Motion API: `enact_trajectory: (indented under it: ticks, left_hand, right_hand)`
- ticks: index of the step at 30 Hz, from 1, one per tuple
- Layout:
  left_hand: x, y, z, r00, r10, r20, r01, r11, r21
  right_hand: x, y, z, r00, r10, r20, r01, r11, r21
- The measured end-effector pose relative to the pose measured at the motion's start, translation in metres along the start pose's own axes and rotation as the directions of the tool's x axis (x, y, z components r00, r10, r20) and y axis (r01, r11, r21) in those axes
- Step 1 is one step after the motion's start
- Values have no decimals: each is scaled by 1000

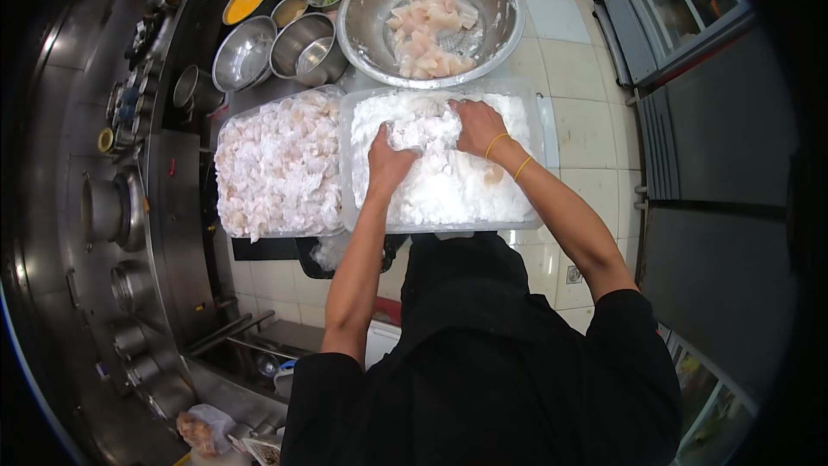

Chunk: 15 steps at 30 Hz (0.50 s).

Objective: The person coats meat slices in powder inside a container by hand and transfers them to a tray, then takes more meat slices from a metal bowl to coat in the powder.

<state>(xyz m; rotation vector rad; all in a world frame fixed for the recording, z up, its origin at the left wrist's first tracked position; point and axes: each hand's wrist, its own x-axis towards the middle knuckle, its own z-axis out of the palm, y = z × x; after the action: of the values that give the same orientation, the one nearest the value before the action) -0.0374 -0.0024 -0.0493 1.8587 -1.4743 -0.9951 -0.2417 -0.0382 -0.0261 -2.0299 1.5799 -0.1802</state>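
Note:
Both hands are in a clear tub of white powder. My left hand is at the tub's left part, its fingertips sunk in the powder. My right hand, with yellow bands at the wrist, reaches into the powder from the other side. Between them lies a heap of powder-coated pieces. Whether either hand grips a piece is hidden by the powder. Touching on the left stands a second tub filled with white-coated pieces. Beyond is a big steel bowl holding pale raw pieces.
Two steel bowls stand back left, near a bowl of orange liquid and several small bowls of chopped ingredients. A stove counter with pots runs along the left. A fridge is at the right.

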Motion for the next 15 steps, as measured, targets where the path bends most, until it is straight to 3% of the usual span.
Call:
enact_trajectory:
  ticks: [1,4,6,9,13,15]
  left_hand:
    - [6,-5,-2,1000,-10,-8,9,990,-143]
    - [-5,16,-22,1000,7,4,-6,954,-300]
    - [-11,25,-35,998,-22,53,40,926,-374]
    - [-6,0,-35,998,-11,-67,-6,970,-241]
    - [-12,-1,-29,998,-11,-56,11,1000,-1]
    - [-15,8,-15,1000,19,-11,-17,982,186]
  right_hand:
    - [1,-1,-8,1000,-10,-2,11,997,75]
    - [-9,-10,-21,992,-44,-119,57,993,108]
    - [-8,-4,-17,997,-64,-40,65,997,46]
    - [-14,-10,-19,999,-43,24,44,998,-53]
    - [-12,-23,-4,995,-23,94,41,980,-196]
    - [-5,-29,9,997,-65,30,70,973,-222]
